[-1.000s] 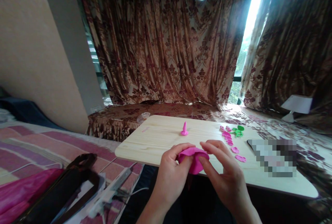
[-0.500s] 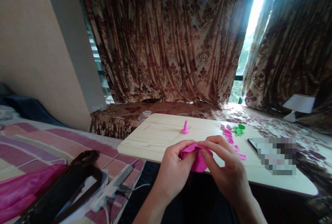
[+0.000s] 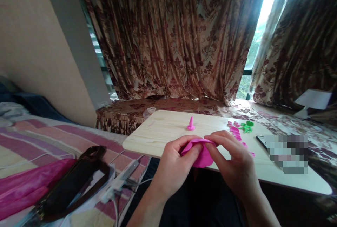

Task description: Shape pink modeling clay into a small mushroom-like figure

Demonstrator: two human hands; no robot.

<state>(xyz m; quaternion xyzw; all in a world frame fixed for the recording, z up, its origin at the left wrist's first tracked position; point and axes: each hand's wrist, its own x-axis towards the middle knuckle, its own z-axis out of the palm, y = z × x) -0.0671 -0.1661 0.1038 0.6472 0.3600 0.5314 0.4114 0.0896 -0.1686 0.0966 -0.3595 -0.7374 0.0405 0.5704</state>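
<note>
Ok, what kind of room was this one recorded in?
Probably a bedroom: there's a striped spread that looks like bedding, floor-length-looking patterned curtains and a small white-shaded lamp.

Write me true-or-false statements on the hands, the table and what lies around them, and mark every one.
1. The left hand grips the thin pink sheet. True.
2. The other hand rests flat on the lap. False: the right hand grips the pink sheet too.
3. A pink spike stands upright on the table. True.
4. Everything on the table is pink. False: green pieces lie on it, right of the pink spike.
5. A dark bag lies left of the table. True.
</note>
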